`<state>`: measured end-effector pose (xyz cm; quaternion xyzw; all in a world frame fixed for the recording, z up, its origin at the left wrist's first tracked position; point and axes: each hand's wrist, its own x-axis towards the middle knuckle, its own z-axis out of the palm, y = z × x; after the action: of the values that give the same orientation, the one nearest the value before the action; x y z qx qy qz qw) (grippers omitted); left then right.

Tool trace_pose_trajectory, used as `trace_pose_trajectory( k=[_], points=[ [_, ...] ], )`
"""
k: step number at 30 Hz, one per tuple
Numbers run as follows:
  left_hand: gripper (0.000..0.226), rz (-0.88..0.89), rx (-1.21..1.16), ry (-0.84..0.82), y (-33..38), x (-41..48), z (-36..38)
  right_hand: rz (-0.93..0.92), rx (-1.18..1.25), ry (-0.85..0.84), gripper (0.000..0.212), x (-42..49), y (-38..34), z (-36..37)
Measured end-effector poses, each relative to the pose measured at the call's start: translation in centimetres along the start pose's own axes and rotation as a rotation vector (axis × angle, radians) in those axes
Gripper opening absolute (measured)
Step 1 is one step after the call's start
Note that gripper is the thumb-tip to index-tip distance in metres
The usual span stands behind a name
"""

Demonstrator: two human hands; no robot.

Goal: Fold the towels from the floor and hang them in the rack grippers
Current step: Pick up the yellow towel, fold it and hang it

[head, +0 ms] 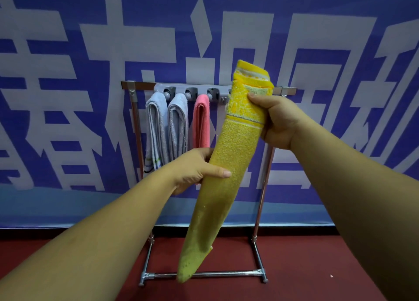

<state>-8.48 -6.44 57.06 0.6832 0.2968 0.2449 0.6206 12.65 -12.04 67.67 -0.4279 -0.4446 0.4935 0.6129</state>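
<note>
text | large white Chinese characters on blue banner | row runs 9 to 3 o'clock | cut at frame edges, partly hidden | none readable

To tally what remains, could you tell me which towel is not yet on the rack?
The yellow towel, gripped by left hand and right hand; the two grey towels and pink towel hang from the rack.

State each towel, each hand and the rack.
yellow towel: folded strip, held in the air, not hung.
left grey towel: folded, hanging from a gripper.
right grey towel: folded, hanging from a gripper.
pink towel: folded, hanging from a gripper.
left hand: grips yellow towel's middle.
right hand: grips its upper part.
rack: upright on floor.
</note>
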Motion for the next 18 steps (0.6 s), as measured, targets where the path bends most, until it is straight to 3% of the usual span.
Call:
trace_pose_trajectory(
  k=[7, 12, 18],
  points=[
    [0.042, 0.007, 0.085, 0.033, -1.0, 0.0, 0.5, -0.053, 0.098, 0.013, 0.038, 0.2, -0.1, -0.5],
    [0.037, -0.019, 0.081, 0.055, -1.5, 0.0, 0.7, -0.069, 0.148, 0.0, 0.023, 0.5, 0.3, -0.7],
    [0.041, -0.065, 0.012, -0.039, -3.2, 0.1, 0.8, -0.073, 0.127, 0.03, 0.022, 1.3, 0.2, -0.5]
  ],
)
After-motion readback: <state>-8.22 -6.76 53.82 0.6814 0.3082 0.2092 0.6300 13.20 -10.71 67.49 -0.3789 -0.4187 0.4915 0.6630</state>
